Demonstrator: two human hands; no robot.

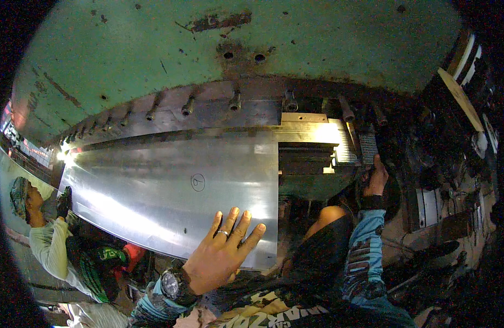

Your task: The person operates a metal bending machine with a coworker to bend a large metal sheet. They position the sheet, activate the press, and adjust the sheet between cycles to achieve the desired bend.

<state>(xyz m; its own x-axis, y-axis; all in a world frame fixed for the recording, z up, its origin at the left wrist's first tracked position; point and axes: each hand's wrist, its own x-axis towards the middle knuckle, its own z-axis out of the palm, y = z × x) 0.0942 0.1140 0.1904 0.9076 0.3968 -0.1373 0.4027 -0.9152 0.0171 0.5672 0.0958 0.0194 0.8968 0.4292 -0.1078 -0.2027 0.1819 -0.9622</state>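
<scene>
My left hand (pixel 224 259) lies flat with fingers spread on the near right part of a large shiny metal sheet (pixel 170 175). It wears a ring, and a dark watch sits on the wrist. A circled handwritten mark is on the sheet, whose far edge runs in under the clamping beam of a big green press machine (pixel 296 44). Right of the sheet, my right hand (pixel 376 177) reaches forward with its fingers partly curled at the lower end of a grey flat piece (pixel 368 145) with fine lines. Most of those fingers are in shadow.
At the far left, another person (pixel 47 238) in a light sleeve has a dark-gloved hand (pixel 65 201) at the sheet's left edge. Bolts (pixel 235 101) line the beam. A bright lamp glow (pixel 327 133) lights the machine's bed on the right. A pale bar (pixel 459 98) leans at far right.
</scene>
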